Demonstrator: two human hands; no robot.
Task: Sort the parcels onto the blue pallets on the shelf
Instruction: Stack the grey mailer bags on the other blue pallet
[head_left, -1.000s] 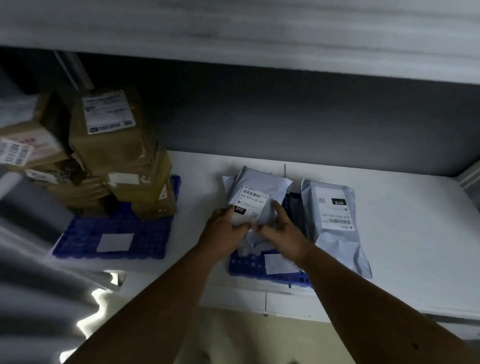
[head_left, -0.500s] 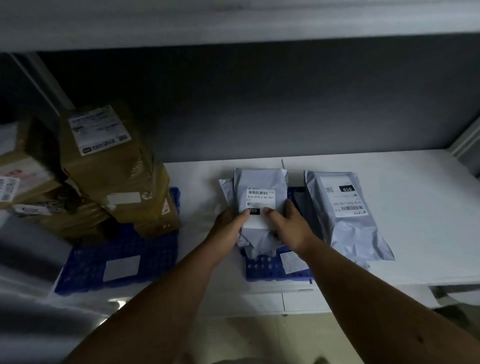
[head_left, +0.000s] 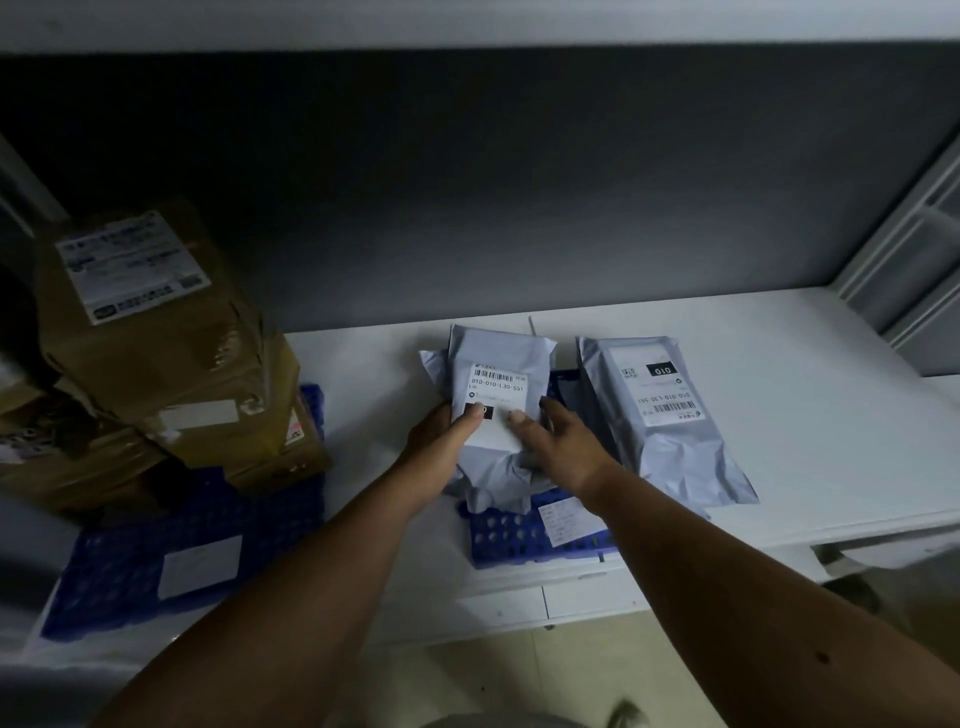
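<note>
Since the earlier frame, the grey plastic mailer with the white barcode label (head_left: 496, 395) has been squared up, its label now facing upright. A white shelf (head_left: 810, 395) is seen carrying two blue perforated plastic pallets. The left pallet (head_left: 156, 561) is loaded with stacked brown cardboard boxes (head_left: 156, 332). On the right pallet (head_left: 511, 538) the mailer is lain atop other grey mailers, with a second labelled grey mailer (head_left: 660, 415) beside it. The mailer is gripped by the left hand (head_left: 447, 441), thumb on its label; the right hand (head_left: 558, 441) is rested on it, fingers fairly straight.
</note>
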